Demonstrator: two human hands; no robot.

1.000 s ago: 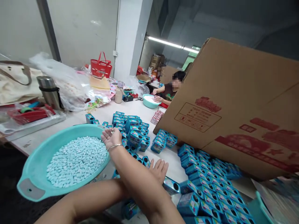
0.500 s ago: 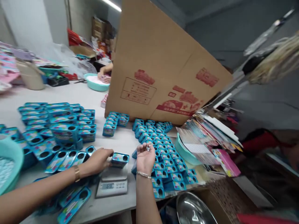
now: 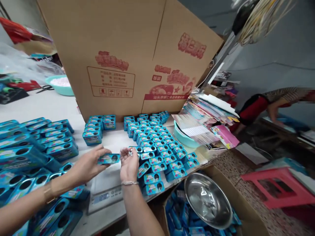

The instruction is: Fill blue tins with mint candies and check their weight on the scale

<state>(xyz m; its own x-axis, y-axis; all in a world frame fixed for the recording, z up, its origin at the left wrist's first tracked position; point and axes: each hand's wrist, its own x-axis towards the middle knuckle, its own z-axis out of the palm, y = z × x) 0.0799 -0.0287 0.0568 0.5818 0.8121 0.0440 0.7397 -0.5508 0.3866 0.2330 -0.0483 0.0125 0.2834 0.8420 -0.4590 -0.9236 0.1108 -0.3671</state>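
Note:
My left hand [image 3: 92, 164] grips a small blue box [image 3: 110, 158] with a round dark opening on its top, between thumb and fingers. The box is above the plate of a white digital scale [image 3: 105, 198], whose lit display shows digits. Close on its right, my right hand [image 3: 129, 165] is palm up with fingers curled, cupping a few small white pellets [image 3: 130, 152]. Rows of similar blue boxes [image 3: 157, 149] stand just right of that hand. More blue boxes [image 3: 22, 155] are stacked to the left.
A large cardboard sheet [image 3: 110, 36] stands upright behind the boxes. At right are a turquoise basin [image 3: 185, 139] under stacked printed papers [image 3: 211, 108]. Below the table edge, a steel bowl [image 3: 209, 200] rests in a carton of blue packs. Another person [image 3: 268, 101] bends over at far right.
The view has swung right. My left hand has lifted the blue box off the scale and brought it beside my right hand, which still holds the white pellets.

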